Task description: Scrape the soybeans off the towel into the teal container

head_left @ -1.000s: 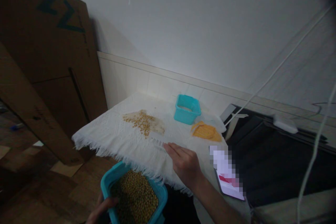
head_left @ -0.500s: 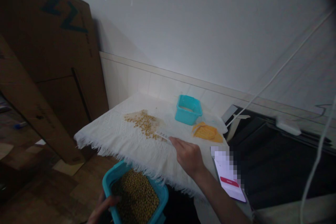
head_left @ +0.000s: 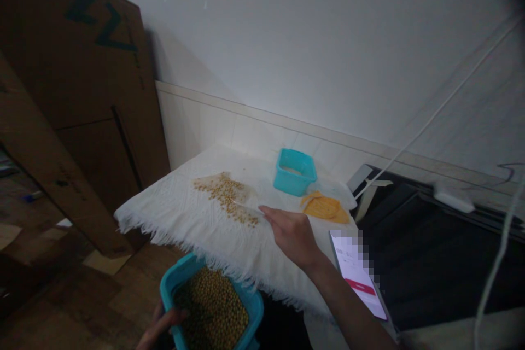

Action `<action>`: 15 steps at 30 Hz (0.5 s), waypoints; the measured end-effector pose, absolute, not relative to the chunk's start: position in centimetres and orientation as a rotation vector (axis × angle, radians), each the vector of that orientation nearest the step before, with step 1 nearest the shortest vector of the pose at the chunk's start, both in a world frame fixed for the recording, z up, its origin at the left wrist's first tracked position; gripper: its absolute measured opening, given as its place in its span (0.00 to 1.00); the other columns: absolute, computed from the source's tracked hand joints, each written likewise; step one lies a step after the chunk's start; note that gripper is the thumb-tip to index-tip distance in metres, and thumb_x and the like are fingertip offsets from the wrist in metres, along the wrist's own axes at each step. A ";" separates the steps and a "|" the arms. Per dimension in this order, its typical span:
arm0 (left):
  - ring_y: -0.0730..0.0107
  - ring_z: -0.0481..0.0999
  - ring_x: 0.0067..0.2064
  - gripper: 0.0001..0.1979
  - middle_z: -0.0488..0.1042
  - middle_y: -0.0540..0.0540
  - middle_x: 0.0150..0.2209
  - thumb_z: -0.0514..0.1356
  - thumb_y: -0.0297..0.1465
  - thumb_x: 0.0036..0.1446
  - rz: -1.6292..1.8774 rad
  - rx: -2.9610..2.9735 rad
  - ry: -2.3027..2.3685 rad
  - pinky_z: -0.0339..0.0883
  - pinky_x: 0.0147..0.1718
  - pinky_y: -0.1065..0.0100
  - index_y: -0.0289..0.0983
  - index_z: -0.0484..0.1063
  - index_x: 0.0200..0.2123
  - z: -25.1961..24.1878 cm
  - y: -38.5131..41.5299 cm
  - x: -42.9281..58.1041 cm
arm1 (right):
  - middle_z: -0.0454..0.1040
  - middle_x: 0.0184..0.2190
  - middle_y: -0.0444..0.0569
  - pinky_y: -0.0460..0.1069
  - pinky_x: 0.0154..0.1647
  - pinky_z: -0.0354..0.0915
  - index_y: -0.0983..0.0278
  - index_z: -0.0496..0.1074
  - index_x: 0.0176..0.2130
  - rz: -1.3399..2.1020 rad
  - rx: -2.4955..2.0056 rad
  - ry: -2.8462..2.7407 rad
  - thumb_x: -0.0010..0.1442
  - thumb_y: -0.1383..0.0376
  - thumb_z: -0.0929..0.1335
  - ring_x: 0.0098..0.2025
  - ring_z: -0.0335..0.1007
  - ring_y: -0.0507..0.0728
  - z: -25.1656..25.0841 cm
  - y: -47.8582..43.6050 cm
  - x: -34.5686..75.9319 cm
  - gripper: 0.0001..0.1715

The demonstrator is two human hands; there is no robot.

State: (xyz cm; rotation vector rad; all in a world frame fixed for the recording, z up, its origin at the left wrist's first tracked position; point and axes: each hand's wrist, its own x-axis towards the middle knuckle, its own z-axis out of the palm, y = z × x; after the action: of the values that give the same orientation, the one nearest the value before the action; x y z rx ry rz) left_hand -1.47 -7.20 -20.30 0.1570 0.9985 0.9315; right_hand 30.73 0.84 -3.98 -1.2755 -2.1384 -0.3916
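Note:
My left hand (head_left: 164,325) grips the left rim of a teal basket (head_left: 256,309), its thumb over the edge. Yellow-brown beans (head_left: 217,303) fill much of that basket, which is held below the table's fringed edge. In my right hand (head_left: 293,235) is a thin white tool (head_left: 248,208), pinched at its right end and reaching over the tabletop. Loose beans (head_left: 225,194) lie spread on the white cloth (head_left: 176,208) around the tool's far end.
A second teal basket (head_left: 293,180) stands at the back of the table, beside an orange cloth (head_left: 326,208). A lit phone (head_left: 359,279) lies at the right edge. Large cardboard boxes (head_left: 94,82) stand at left; a white cable (head_left: 443,104) hangs at right.
My right hand has moved slightly up and left with the white tool, and some beans now lie in front of it. My left hand and its basket have hardly moved.

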 end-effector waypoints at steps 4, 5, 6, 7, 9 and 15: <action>0.33 0.79 0.63 0.62 0.88 0.45 0.50 0.80 0.33 0.40 0.954 0.142 0.988 0.74 0.60 0.45 0.53 0.54 0.75 -21.2 -7.2 -1.6 | 0.87 0.50 0.50 0.48 0.47 0.81 0.61 0.81 0.57 -0.400 -1.175 -2.262 0.62 0.82 0.66 0.46 0.87 0.56 -4.4 1.0 29.6 0.31; 0.34 0.79 0.63 0.61 0.88 0.45 0.50 0.80 0.34 0.41 0.966 0.147 0.985 0.74 0.60 0.45 0.52 0.54 0.75 -21.2 -7.3 -1.6 | 0.87 0.50 0.51 0.48 0.47 0.81 0.62 0.81 0.56 -0.421 -1.140 -2.280 0.61 0.83 0.66 0.46 0.87 0.56 -4.6 0.6 29.2 0.31; 0.35 0.79 0.63 0.60 0.88 0.45 0.49 0.80 0.33 0.42 0.969 0.146 0.987 0.75 0.60 0.46 0.51 0.55 0.75 -21.2 -7.3 -1.7 | 0.87 0.49 0.52 0.48 0.46 0.82 0.64 0.81 0.56 -0.451 -1.109 -2.289 0.61 0.82 0.66 0.46 0.87 0.57 -4.8 0.1 28.9 0.30; 0.35 0.79 0.63 0.60 0.88 0.45 0.49 0.80 0.34 0.42 0.965 0.144 0.986 0.75 0.59 0.47 0.50 0.55 0.75 -21.1 -7.4 -1.7 | 0.88 0.49 0.53 0.49 0.45 0.82 0.65 0.81 0.55 -0.485 -1.080 -2.290 0.61 0.82 0.65 0.46 0.87 0.57 -4.9 -0.5 28.6 0.29; 0.34 0.80 0.62 0.59 0.88 0.44 0.47 0.80 0.35 0.42 0.955 0.133 0.990 0.75 0.58 0.46 0.49 0.55 0.75 -20.9 -7.5 -1.6 | 0.88 0.47 0.54 0.50 0.43 0.83 0.67 0.81 0.54 -0.537 -1.026 -2.279 0.62 0.82 0.64 0.45 0.88 0.58 -5.0 -1.7 28.3 0.27; 0.33 0.79 0.63 0.60 0.89 0.46 0.48 0.80 0.33 0.40 0.984 0.135 0.998 0.76 0.58 0.45 0.52 0.57 0.74 -20.3 -7.5 -1.4 | 0.89 0.44 0.51 0.46 0.42 0.82 0.65 0.83 0.50 -0.451 -1.077 -2.063 0.68 0.78 0.62 0.40 0.88 0.55 -3.2 -3.3 30.4 0.23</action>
State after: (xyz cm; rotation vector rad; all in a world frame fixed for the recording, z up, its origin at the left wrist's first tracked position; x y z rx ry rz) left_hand -1.40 -7.52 -20.26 0.1347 0.9984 0.9841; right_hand 30.45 -3.35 -3.18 -1.0767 -2.0633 -0.4513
